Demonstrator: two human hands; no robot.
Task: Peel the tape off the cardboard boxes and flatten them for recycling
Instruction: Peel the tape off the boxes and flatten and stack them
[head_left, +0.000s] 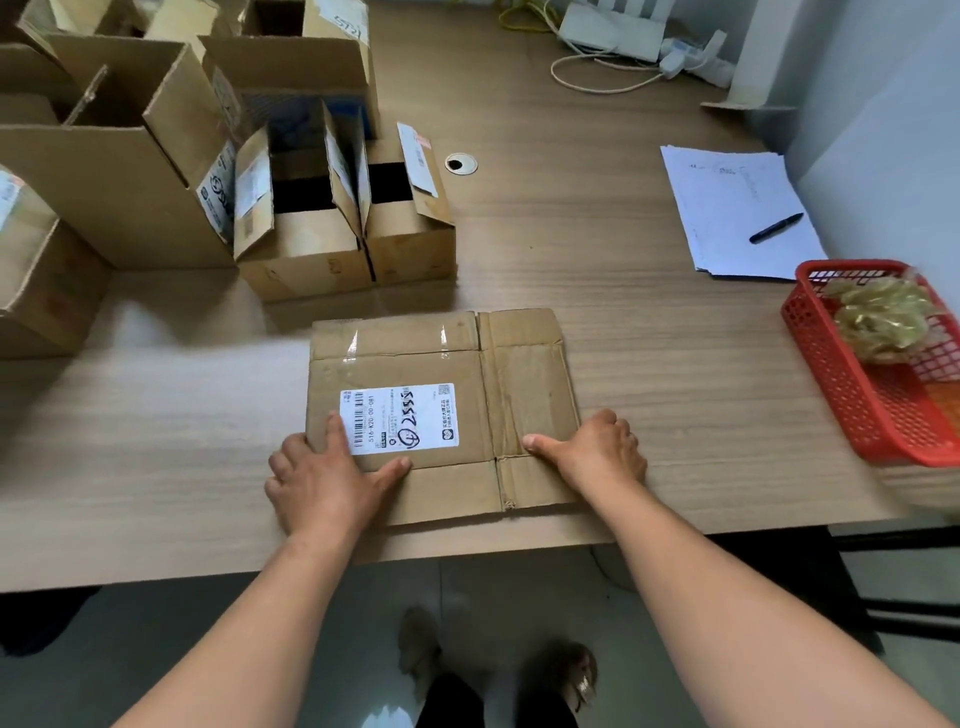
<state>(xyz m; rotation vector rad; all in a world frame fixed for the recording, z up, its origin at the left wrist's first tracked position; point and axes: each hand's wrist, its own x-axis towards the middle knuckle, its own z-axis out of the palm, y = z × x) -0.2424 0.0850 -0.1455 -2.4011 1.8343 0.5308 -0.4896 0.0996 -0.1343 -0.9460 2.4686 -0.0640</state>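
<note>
Pressing with flat, spread fingers, the left hand (324, 480) is pinning the flattened box (441, 364) at the table (623, 234) edge; the right hand (597, 452) is gripping its side. Open boxes (306, 260) are crowding behind; crumpled tape (883, 317) is lying in a red basket (852, 410).

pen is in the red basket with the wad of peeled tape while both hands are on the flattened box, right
Not quite. The head view shows the pen lying on the stack of white papers, not in the red basket. The rest holds: the wad of peeled tape is in the basket, and the left hand and right hand are on the flattened box.
</note>
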